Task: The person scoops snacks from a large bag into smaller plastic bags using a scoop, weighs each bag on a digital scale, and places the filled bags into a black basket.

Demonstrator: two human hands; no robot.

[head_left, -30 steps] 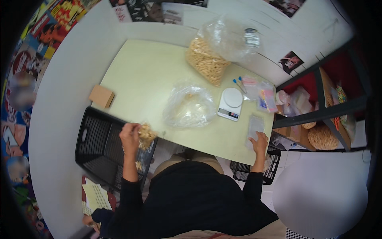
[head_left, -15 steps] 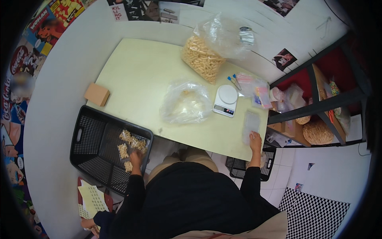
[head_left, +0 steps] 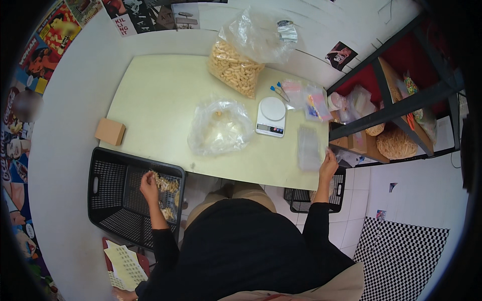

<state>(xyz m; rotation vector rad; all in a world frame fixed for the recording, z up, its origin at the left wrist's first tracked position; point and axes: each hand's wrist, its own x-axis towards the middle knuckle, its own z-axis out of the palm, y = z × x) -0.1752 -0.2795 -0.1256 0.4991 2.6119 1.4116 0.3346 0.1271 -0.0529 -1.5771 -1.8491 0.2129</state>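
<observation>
My left hand (head_left: 149, 188) is above the black plastic crate (head_left: 116, 159) at the left, its fingers loosely bent. Nothing shows in its grasp. Close to its fingertips, small clear packs of curled, pale tan snacks (head_left: 168, 186) lie along the crate's right side. At the table's right edge, my right hand (head_left: 329, 166) has thumb and fingers pinched together. They appear to hold a thin clear plastic bag, though its outline is hard to see. Just left of that hand lies a stack of flat clear bags (head_left: 308, 150).
On the pale table (head_left: 155, 100) are an opened clear bag (head_left: 221, 128), a white scale (head_left: 271, 118), a big snack bag (head_left: 235, 69), scissors (head_left: 280, 91) and a brown box (head_left: 110, 131). A shelf (head_left: 381, 118) borders the right. Another person's hand (head_left: 123, 295) is near yellow sheets (head_left: 124, 265).
My left hand has lifted away from the snack packs toward the left. My right hand has come off the bag stack to its right side. The whole view has shifted slightly.
</observation>
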